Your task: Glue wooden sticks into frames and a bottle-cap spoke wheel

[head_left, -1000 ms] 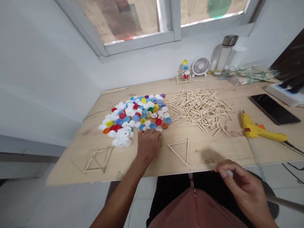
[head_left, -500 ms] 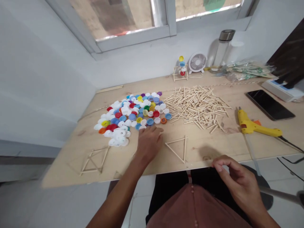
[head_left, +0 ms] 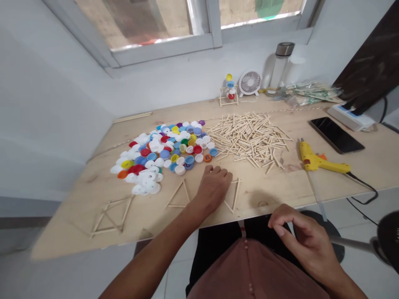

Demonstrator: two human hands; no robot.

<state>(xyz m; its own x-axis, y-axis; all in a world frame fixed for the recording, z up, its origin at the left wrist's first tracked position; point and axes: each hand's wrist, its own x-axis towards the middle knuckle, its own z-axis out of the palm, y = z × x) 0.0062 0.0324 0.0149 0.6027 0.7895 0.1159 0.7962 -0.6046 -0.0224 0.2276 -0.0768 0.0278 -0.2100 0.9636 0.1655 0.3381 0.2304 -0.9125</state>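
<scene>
My left hand (head_left: pixel 214 186) lies palm down on the plywood table (head_left: pixel 280 189), fingers flat and together, open. It covers the left corner of a small stick triangle (head_left: pixel 234 196). Another stick triangle (head_left: pixel 180 195) lies just left of my wrist. The pile of coloured bottle caps (head_left: pixel 162 151) sits just beyond the fingertips. My right hand (head_left: pixel 301 238) hovers over my lap below the table edge, its fingers curled in, with nothing visible in them.
A heap of wooden sticks (head_left: pixel 249 137) lies mid-table, with a yellow glue gun (head_left: pixel 314 161) and a phone (head_left: pixel 336 135) to its right. A larger stick frame (head_left: pixel 110 214) sits at front left. A fan (head_left: pixel 249 83), a bottle (head_left: pixel 279 62) and a power strip (head_left: pixel 349 116) line the back.
My left hand slid right from the edge of the caps onto the right triangle, uncovering a second triangle on its left. The right hand barely moved. The view shifted.
</scene>
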